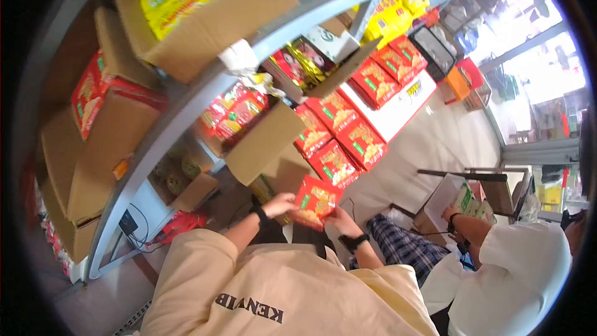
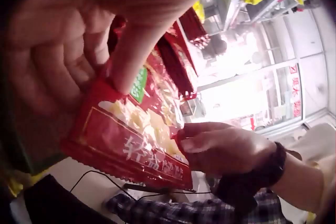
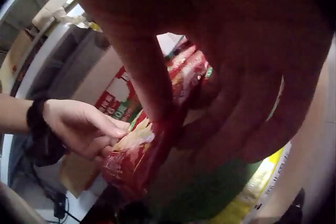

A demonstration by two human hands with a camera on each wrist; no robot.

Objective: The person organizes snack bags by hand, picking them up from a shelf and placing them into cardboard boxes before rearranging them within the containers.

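A red snack bag (image 1: 316, 202) with a picture of yellowish chips and a green label is held in front of the body. My left hand (image 1: 280, 204) pinches its left side, thumb on the printed face, as the left wrist view shows. On the opposite side my right hand (image 1: 339, 220) grips the bag's edge between thumb and fingers. In the right wrist view the bag (image 3: 134, 155) appears tilted, its far part hidden by my right hand. Just beyond lie similar red bags (image 1: 334, 163) in rows, beside an open cardboard box (image 1: 283, 171).
More red bags (image 1: 376, 82) lie on a white and red box (image 1: 401, 109). A grey shelf (image 1: 168, 109) with cartons of packaged snacks runs along the left. At the right, another person in a white top (image 1: 510, 270) reaches into a box (image 1: 435, 202).
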